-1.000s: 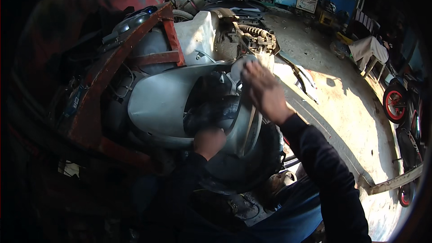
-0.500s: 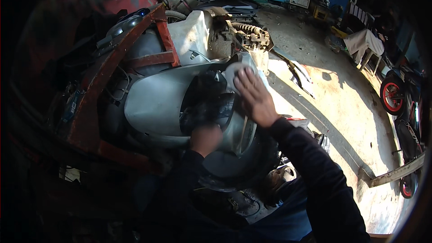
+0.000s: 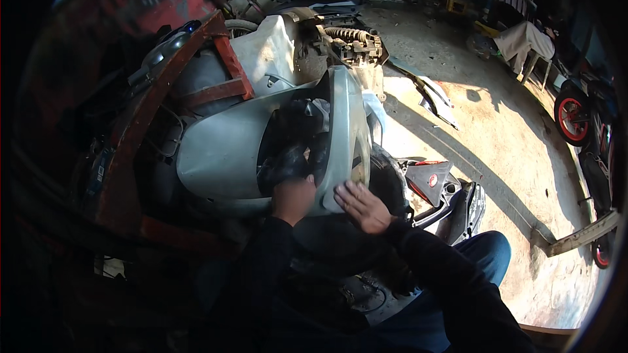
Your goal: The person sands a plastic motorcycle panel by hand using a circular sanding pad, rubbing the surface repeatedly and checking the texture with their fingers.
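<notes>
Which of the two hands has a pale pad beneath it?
The right hand, flattened over the pale pad against the grey panel; the left hand shows no pad.

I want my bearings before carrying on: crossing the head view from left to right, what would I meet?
Red frame → rounded end of the pale grey shell → left hand → pale pad → right hand → dark triangular panel → red-rimmed wheel.
</notes>
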The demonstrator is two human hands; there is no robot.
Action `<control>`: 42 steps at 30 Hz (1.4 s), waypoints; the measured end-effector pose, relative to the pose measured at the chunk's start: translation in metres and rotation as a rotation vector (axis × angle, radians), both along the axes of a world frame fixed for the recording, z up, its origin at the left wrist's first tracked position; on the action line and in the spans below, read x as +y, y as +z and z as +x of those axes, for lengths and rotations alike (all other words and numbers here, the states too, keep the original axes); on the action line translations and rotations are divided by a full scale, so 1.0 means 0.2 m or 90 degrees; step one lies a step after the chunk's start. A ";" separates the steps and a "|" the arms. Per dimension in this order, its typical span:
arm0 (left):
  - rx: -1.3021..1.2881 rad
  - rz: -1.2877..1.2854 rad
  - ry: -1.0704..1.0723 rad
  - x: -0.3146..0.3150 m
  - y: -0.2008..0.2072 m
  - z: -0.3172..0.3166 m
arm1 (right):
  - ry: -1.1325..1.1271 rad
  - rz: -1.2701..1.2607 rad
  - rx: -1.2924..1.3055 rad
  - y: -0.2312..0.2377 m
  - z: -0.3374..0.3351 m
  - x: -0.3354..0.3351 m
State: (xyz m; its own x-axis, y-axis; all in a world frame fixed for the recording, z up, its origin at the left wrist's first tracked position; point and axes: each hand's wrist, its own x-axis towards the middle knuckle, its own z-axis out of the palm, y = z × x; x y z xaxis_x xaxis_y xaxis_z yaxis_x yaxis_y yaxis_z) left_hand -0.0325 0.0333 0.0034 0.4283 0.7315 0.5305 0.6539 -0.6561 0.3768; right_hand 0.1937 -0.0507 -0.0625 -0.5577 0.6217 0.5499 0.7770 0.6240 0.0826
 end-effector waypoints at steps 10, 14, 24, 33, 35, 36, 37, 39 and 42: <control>0.025 -0.026 -0.001 0.01 -0.03 -0.04 | -0.057 0.073 0.187 0.55 -0.14 0.29; -0.001 0.005 -0.012 0.03 -0.06 0.00 | -0.068 -0.034 0.163 -0.18 -0.17 -0.06; 0.000 -0.050 0.011 0.02 0.00 -0.03 | -0.008 0.013 0.002 0.03 -0.01 0.08; 0.002 -0.037 0.021 0.00 -0.06 -0.07 | 0.066 0.060 -0.053 0.32 0.03 0.17; 0.000 -0.040 -0.005 0.03 -0.04 -0.05 | 0.053 0.022 -0.069 0.15 0.06 0.08; 0.007 -0.044 0.003 0.01 -0.04 -0.03 | 0.088 0.042 -0.115 0.12 0.08 0.04; 0.014 -0.049 0.011 0.00 -0.04 -0.01 | 0.086 0.047 -0.118 0.11 0.11 0.07; 0.015 -0.045 0.033 0.01 -0.05 -0.02 | 0.143 0.036 -0.104 0.16 0.15 0.15; 0.015 -0.039 0.003 0.00 -0.07 -0.08 | 0.062 0.090 0.026 0.68 0.07 0.33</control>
State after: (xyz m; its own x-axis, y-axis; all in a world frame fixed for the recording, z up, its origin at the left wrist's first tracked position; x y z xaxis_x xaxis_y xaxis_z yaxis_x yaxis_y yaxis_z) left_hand -0.0479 0.0331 -0.0112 0.4365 0.7642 0.4748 0.6658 -0.6293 0.4008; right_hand 0.2073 0.0156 0.0735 -0.5865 0.4809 0.6517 0.7183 0.6806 0.1443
